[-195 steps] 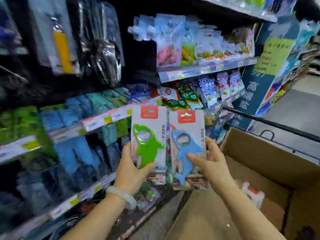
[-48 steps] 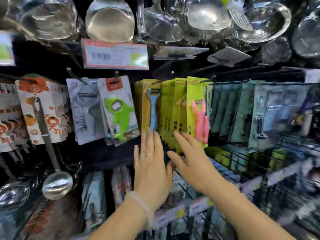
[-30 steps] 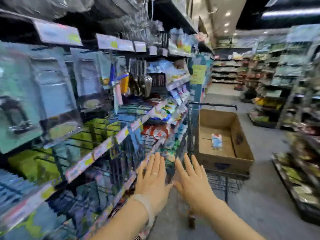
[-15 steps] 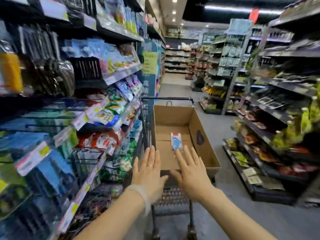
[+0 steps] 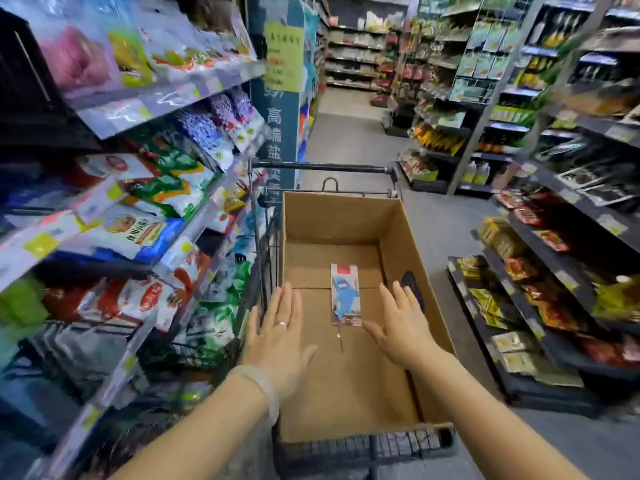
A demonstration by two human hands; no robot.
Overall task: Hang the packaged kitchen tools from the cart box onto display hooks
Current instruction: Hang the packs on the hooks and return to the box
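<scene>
Both hands are out over the cardboard box [image 5: 408, 258] in the cart [image 5: 363, 445], and neither one is holding anything: the left hand [image 5: 278, 336] hovers flat with its fingers straight and close together (one ring on it, plus a pale bangle [image 5: 263, 386] at the wrist), while the right hand [image 5: 398, 323] reaches in palm-down with fingers straight and slightly fanned. Exactly one packaged tool [image 5: 345, 295] is lying in the box, flat on the bottom about mid-way along, a blue shark-shaped thing on a card with a red header. It sits between the two hands, nearer the right one, and neither touches it. One dark mark [image 5: 410, 282] shows on the box's right inner wall, just past the right fingertips. Store shelves [image 5: 166, 98] packed with bagged goods run down the left side, and more shelving [image 5: 561, 244] lines the right side of the aisle, well apart from the cart.
</scene>
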